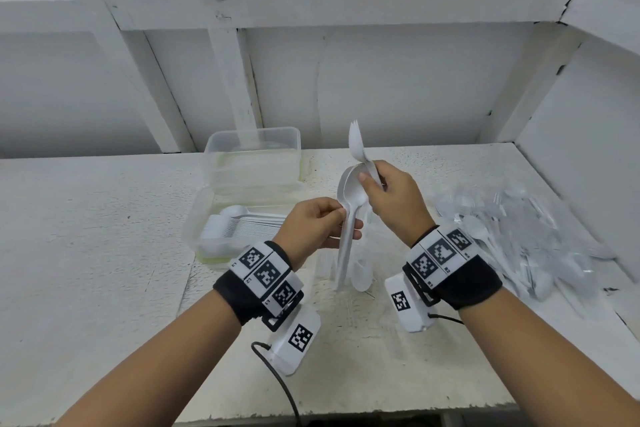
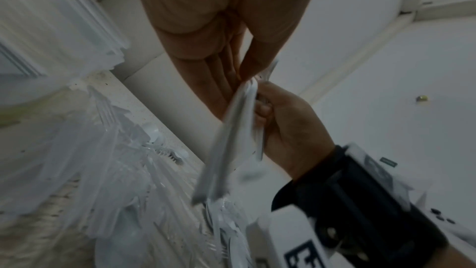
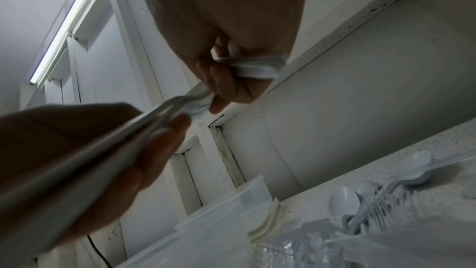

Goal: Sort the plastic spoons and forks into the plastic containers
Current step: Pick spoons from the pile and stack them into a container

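Hands (image 1: 313, 225) (image 1: 394, 198) both pinch stacked spoons (image 1: 349, 215); only head view shows right fingers (image 1: 372, 184) holding forks (image 1: 356, 142).

No words, brands or numbers can be read anywhere. The only signs are black-and-white square code markers on the wristbands (image 1: 265, 273) and on the white camera housings (image 1: 300, 339) strapped under both wrists. A fragment of one such marker shows on the right wrist's housing (image 2: 306, 256) in the left wrist view, too cropped to make out.
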`<state>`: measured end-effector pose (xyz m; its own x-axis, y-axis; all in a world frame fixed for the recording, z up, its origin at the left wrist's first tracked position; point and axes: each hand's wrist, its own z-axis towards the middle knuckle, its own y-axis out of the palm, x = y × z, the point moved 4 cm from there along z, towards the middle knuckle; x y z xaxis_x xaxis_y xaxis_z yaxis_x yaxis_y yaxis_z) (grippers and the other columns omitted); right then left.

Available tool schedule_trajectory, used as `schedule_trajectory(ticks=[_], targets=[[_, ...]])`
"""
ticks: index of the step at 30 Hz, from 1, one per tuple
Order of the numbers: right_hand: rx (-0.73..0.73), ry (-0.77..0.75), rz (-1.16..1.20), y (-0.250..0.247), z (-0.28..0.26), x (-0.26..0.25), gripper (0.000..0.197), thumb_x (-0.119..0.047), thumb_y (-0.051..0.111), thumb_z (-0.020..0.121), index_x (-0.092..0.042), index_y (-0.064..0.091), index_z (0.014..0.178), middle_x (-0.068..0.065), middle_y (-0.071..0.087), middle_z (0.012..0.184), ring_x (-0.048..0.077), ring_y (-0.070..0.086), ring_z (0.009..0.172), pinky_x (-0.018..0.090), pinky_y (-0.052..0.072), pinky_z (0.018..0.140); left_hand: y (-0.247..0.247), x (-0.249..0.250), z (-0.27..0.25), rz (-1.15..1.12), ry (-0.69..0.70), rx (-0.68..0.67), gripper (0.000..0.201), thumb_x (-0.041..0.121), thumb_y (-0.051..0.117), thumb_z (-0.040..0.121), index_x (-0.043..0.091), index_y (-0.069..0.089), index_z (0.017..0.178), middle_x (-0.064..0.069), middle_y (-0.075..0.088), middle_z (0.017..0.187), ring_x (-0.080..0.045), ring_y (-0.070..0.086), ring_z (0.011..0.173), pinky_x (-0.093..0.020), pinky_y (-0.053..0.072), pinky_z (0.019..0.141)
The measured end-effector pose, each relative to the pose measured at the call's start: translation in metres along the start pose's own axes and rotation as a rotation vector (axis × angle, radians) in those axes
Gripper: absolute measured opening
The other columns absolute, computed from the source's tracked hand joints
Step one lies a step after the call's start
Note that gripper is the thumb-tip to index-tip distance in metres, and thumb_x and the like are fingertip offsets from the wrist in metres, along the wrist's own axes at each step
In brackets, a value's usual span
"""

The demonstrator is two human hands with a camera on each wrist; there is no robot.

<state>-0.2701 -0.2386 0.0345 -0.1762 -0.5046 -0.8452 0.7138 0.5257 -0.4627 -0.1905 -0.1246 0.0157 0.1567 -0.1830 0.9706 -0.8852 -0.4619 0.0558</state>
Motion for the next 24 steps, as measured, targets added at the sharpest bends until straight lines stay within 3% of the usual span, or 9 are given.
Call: schedule_trajectory(ticks=[5,10,14,16,19,22,24], targets=[[-0.002,0.023,0.003,0.0,0.003,0.001,0.023,-0.018,0.048,0.096,-0.001,0.054,0.082,-0.001,0.045,0.063,0.013,0.042,0.059,0.028,0.038,0.058,0.004,-0.001,-0.002,0.016,0.02,-0.011,0.018,0.006,0.041,0.098,0.006,0.052,0.084,-0.009,0.068,0.076,-0.016,0.066,0.059,-0.027,0.057,0.061],[0.041,0.019,0.034,0.003,0.001,0.0,0.025,-0.021,0.049,0.095,0.002,0.058,0.09,0.012,0.052,0.072,0.017,0.047,0.064,0.03,0.042,0.059,0.006,-0.003,-0.002,-0.129,-0.039,-0.081,0.026,0.016,0.037,0.101,0.004,0.06,0.1,-0.005,0.07,0.072,-0.015,0.065,0.06,-0.027,0.056,0.064],[0.038,0.009,0.076,0.005,0.0,-0.002,0.021,-0.02,0.051,0.095,-0.003,0.062,0.095,0.006,0.053,0.07,0.013,0.045,0.061,0.028,0.041,0.058,0.006,-0.003,-0.002,-0.189,-0.08,-0.153,0.019,0.015,0.046,0.096,0.007,0.063,0.097,-0.002,0.071,0.072,-0.01,0.065,0.059,-0.022,0.057,0.063],[0.02,0.013,0.079,0.005,0.0,-0.001,0.016,-0.021,0.052,0.095,-0.01,0.063,0.094,-0.004,0.054,0.066,0.005,0.045,0.058,0.026,0.041,0.058,0.005,-0.003,0.0,-0.205,-0.106,-0.157,0.016,0.012,0.049,0.094,0.006,0.064,0.092,-0.002,0.07,0.069,-0.01,0.066,0.058,-0.02,0.056,0.062],[0.022,0.018,0.091,0.004,-0.001,-0.004,0.017,-0.025,0.049,0.096,-0.02,0.063,0.104,-0.014,0.053,0.071,0.001,0.049,0.066,0.024,0.043,0.063,0.002,-0.006,0.004,-0.216,-0.119,-0.095,0.012,0.01,0.054,0.091,0.005,0.064,0.086,-0.003,0.071,0.068,-0.011,0.068,0.059,-0.02,0.056,0.06],[0.038,0.039,0.055,0.001,-0.003,-0.004,0.035,-0.026,0.037,0.1,-0.015,0.052,0.129,-0.008,0.049,0.081,0.008,0.048,0.08,0.027,0.042,0.073,-0.004,-0.01,0.009,-0.223,-0.092,0.029,0.008,0.01,0.06,0.088,0.005,0.064,0.083,-0.006,0.073,0.073,-0.013,0.07,0.065,-0.022,0.057,0.061],[0.035,0.03,0.04,0.004,-0.008,-0.002,0.037,-0.021,0.037,0.1,-0.013,0.045,0.135,-0.005,0.048,0.085,0.007,0.048,0.078,0.017,0.039,0.072,-0.008,-0.012,0.012,-0.269,-0.073,0.103,0.007,0.01,0.062,0.087,0.005,0.063,0.082,-0.007,0.073,0.076,-0.015,0.071,0.069,-0.025,0.059,0.066]])
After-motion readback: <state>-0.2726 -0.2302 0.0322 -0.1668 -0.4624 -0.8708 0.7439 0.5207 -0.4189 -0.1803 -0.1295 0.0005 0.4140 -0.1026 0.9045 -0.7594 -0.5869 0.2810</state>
